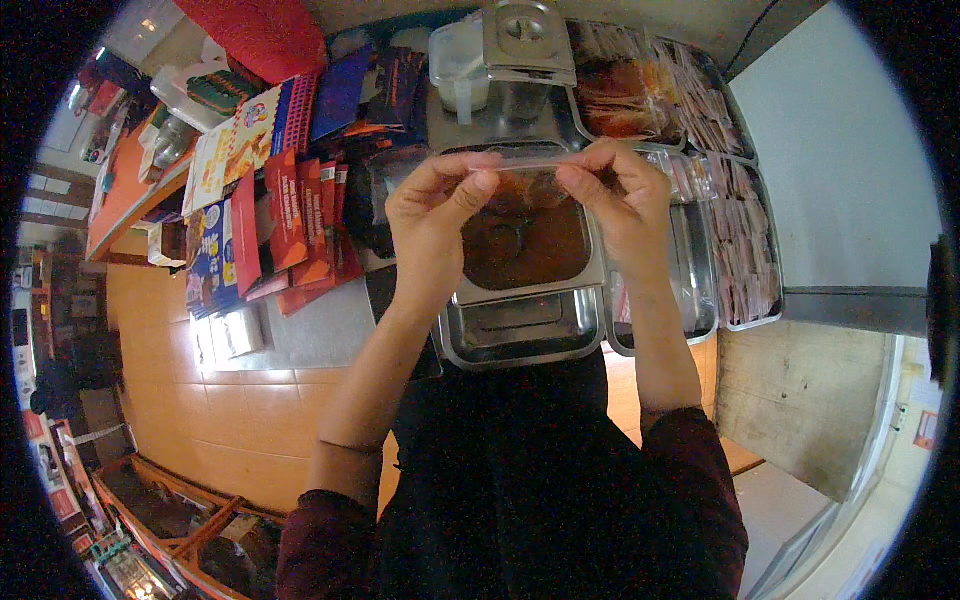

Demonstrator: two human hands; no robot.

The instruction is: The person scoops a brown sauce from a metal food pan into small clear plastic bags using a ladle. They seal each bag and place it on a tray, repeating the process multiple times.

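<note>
A small clear plastic bag point(525, 163) is stretched between my two hands. The fingers of my left hand point(450, 195) pinch its left end, and my right hand point(619, 187) pinches its right end. Right below the bag stands a steel pan of dark reddish-brown sauce point(525, 251); the round dark shape in the sauce cannot be made out. Nearest my body sits a shallow steel tray point(525, 354). A steel tray with clear plastic bags point(686, 262) stands beside my right forearm, its contents partly hidden.
Trays of filled sachets point(742, 247) line the right side, with bagged orange-brown sauce point(622, 90) at the back. A clear plastic container point(457, 67) stands beside a steel lid point(525, 34). Red packets point(300, 217) and printed cartons point(232, 150) are piled on the left.
</note>
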